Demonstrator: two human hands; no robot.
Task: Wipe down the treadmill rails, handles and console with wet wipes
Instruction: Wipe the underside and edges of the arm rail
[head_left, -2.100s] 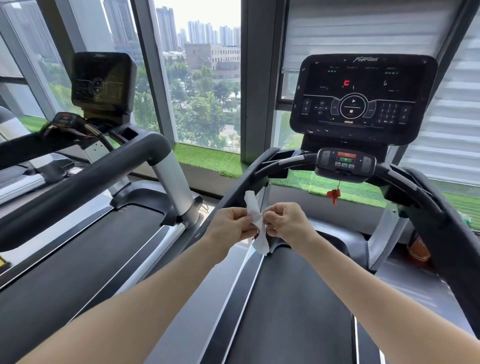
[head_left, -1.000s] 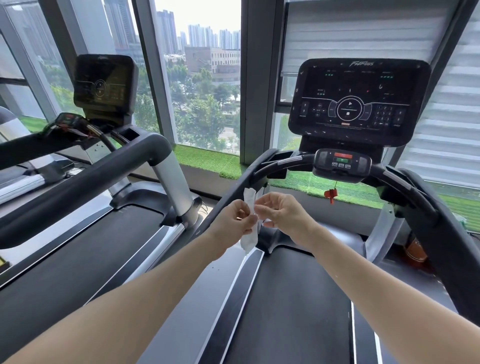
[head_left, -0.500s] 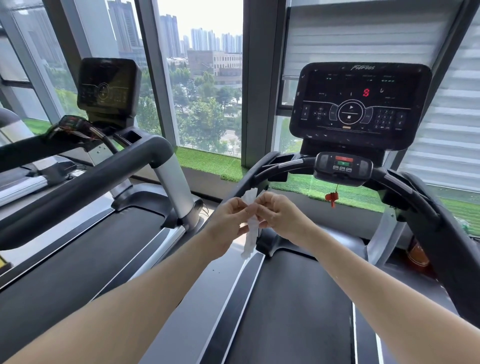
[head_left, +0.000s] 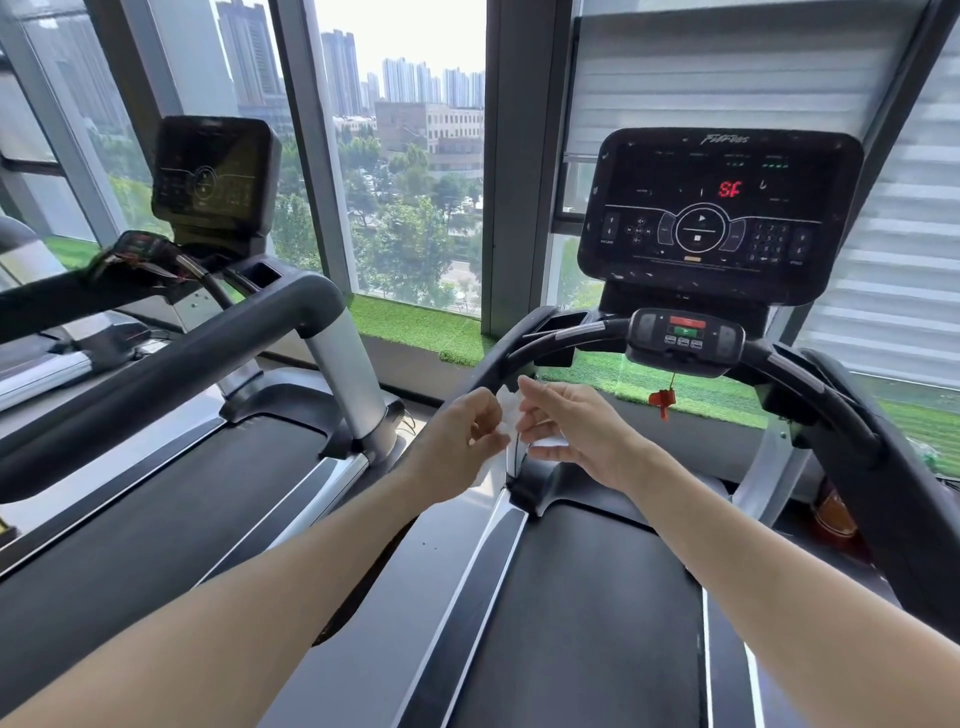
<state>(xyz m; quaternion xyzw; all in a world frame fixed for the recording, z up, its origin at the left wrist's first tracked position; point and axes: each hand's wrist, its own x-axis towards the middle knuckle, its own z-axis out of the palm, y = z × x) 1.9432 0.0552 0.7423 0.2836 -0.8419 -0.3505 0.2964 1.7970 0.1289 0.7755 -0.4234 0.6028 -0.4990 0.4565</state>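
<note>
Pinched between left hand (head_left: 460, 441) and right hand (head_left: 569, 434) near the treadmill's left handrail (head_left: 511, 358): wet wipe (head_left: 508, 415), likely limp, light, clingy, best gripped by corners.

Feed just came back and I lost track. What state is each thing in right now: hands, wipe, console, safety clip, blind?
Left hand: pinches the wipe.
Right hand: pinches the wipe from the other side.
Wipe: bunched between both hands, not touching the treadmill.
Console: powered on, red characters lit.
Safety clip: hanging loose on its cord under the handlebar panel.
Blind: lowered behind the console.
</note>
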